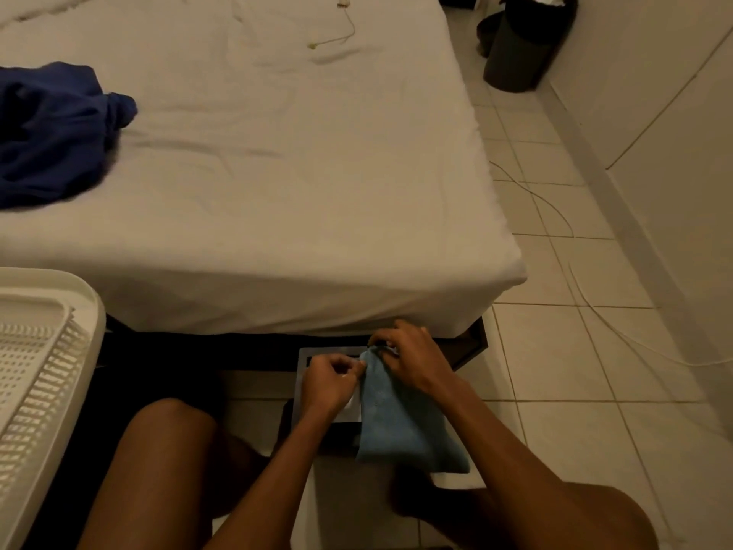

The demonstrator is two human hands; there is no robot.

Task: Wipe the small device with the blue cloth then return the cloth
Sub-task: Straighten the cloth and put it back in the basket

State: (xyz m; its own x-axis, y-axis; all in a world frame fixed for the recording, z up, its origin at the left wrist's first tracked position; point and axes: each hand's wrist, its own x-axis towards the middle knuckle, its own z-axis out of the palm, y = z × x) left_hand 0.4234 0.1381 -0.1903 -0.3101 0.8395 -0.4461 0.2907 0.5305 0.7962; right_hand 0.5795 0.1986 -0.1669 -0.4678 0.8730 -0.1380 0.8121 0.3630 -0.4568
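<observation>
Sitting low at the foot of a wide, white-sheeted bed [277, 172], above a pale tiled floor [555, 351]. On the sheet to the left, a crumpled dark blue garment [51, 133]; nearer, at the left edge, a white slotted basket [47, 351]; far off by the wall, a black bin [523, 45]. Just below the bed's edge, between the knees, a flat grey panel [307, 357] lying under both hands.

Hanging in front of that panel, the blue cloth [400, 422]: pinched at its top edge, draping limp and folded toward the right knee. Judging by the drape, soft, light and slightly nappy, so easy to hold and unlikely to slip. Best bunched over the fingertips for wiping rather than left dangling by one edge.

Right hand [412, 359] raised above the panel, fingers curled and gripping the cloth's upper edge. Left hand [329, 383] just beside it, fingers curled inward, pinching a small pale thing.

Taking that pale thing for the small device [349, 376]: mostly hidden in the fist, shape impossible to make out. Probably rigid, very light and smooth, hence apt to squirt out under rubbing. Safest held by its edges, leaving one face bare for the cloth, and kept low over the panel in case of a drop.
</observation>
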